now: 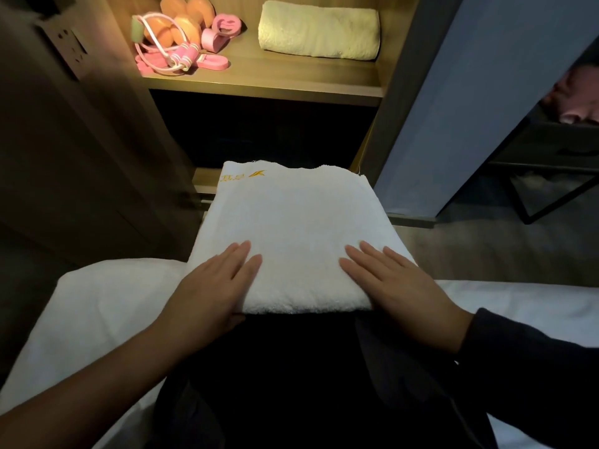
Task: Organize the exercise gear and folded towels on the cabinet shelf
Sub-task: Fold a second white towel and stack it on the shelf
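The person's dark-clad lap [291, 384] carries a folded white towel [291, 222], with gold embroidery at its far left corner. The left hand [210, 286] lies flat on the towel's near left corner and the right hand [398, 286] on its near right corner, fingers straight, gripping nothing. On the lit cabinet shelf [291, 76] beyond, a folded cream towel [319, 30] lies toward the right end. A pink jump rope [186, 56] and orange dumbbells [191, 11] crowd the left end.
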